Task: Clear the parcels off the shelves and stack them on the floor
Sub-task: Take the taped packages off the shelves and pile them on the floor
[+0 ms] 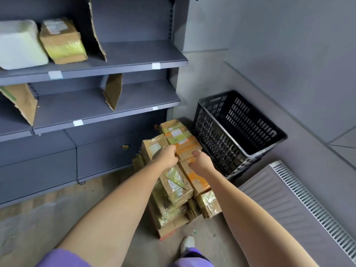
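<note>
Grey concrete floor, dusty, w/ grey walls all round. At 10 o'clock stand the grey metal shelves, white tags on the front edges. Top-left shelf holds a white padded parcel and just beside it a brown box parcel w/ yellowish tape; torn cardboard dividers stand upright between the bays.

At 12 o'clock, on the floor by the shelf foot, sits the parcel stack: brown cartons, several layers, wrapped in clear/yellow tape, white labels on top, some w/ orange tape. Left hand curls its fingers over the near end of a carton on top of the stack; right hand likewise curls over the edge of the orange-taped carton beside it. Both grip, knuckles up.

At 2 o'clock a black plastic crate w/ slotted walls, tilted, touching the stack's right side; nothing seen inside. At 4 o'clock a grey radiator panel lies flat.

Bottom edge: purple clothing, one white shoe.
</note>
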Motion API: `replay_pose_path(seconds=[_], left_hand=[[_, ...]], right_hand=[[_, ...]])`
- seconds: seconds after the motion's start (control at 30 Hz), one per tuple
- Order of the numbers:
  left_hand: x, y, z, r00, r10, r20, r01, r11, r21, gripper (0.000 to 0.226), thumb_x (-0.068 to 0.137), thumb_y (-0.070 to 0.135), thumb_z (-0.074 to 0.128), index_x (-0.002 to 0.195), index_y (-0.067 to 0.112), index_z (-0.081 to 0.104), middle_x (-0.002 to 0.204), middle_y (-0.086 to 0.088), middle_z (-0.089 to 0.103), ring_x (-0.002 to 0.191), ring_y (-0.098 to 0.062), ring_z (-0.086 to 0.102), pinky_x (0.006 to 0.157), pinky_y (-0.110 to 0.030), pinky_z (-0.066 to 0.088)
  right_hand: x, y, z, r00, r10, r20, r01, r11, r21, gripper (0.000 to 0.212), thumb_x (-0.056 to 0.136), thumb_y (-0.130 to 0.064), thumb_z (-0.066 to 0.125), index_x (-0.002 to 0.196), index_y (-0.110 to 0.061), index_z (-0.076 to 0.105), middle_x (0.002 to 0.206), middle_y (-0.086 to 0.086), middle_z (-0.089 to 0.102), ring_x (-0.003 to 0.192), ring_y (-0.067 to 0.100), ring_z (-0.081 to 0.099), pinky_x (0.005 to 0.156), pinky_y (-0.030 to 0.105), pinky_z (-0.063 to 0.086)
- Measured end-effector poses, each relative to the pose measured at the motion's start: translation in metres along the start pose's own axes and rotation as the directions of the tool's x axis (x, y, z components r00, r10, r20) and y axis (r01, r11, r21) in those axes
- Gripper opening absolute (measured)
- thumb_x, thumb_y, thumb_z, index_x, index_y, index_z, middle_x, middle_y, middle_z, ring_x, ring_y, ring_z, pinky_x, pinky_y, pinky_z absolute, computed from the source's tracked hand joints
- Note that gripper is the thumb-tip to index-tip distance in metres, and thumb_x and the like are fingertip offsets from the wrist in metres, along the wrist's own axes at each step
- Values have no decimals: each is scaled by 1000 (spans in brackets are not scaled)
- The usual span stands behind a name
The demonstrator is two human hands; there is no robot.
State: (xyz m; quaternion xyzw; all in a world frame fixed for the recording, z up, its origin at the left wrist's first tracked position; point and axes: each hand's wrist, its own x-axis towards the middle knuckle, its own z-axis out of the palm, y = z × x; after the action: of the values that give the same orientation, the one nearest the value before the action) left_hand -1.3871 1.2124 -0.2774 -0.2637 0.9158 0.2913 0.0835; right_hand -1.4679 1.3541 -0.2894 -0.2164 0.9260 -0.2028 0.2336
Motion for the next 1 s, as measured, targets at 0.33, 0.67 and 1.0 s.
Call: replay_pose_path(seconds=[0.33, 0.67, 1.0], left_hand=[[19, 57, 117, 987, -49, 155, 51, 999, -3, 9, 90, 17, 59, 97, 18, 53, 104, -7, 57, 84, -27, 59, 79, -42, 53], [46, 96, 276, 908, -354, 225, 378, 923, -71, 12, 92, 19, 59, 103, 15, 57, 111, -8, 61, 95, -29, 61, 83, -40, 53], [92, 76, 390, 735, -609, 298, 661, 742, -115, 65, 92, 28, 66, 146, 11, 33, 139, -12, 53, 118, -30, 59, 89, -36, 52]], right_hand=[[12, 138, 1, 994, 82, 69, -85, 995, 42, 59, 89, -13, 64, 144, -12, 44, 140, 9, 53, 117, 25, 58, 83, 29, 49], [65, 310, 39, 934, 182, 306, -185, 983, -21, 57, 85, -14, 63, 140, -11, 47, 133, 13, 55, 118, 29, 57, 90, 29, 45], [130, 380, 104, 891, 229, 393, -240, 971, -22, 57, 85, -22, 62, 138, -8, 45, 132, 14, 50, 122, 31, 51, 104, 37, 43]])
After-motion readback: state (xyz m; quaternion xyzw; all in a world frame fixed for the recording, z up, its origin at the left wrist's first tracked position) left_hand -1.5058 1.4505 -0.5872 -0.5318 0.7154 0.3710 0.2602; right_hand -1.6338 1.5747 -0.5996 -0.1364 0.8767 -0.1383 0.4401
